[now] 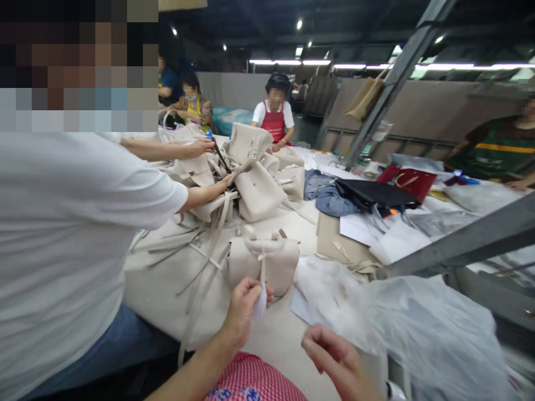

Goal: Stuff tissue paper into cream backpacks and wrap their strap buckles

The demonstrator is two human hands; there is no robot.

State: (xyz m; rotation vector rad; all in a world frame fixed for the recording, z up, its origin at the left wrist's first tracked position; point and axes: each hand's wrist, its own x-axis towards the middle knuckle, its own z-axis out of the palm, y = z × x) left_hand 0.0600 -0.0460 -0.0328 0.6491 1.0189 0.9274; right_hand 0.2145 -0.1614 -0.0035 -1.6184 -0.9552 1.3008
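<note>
I'm apparently tending the bag (243, 262), left hand (243, 309) fingers clamped on the wrap (259, 306) at its strap (263, 267), right hand (334, 356) fingers empty, loosely unclenched; next calls for steadiness.

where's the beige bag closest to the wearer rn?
Head view, just below centre: the beige bag sits on the table, just beyond the left hand and left of the crumpled plastic.

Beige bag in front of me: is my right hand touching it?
Apart: the head view shows table surface between your right hand and the beige bag.
</note>
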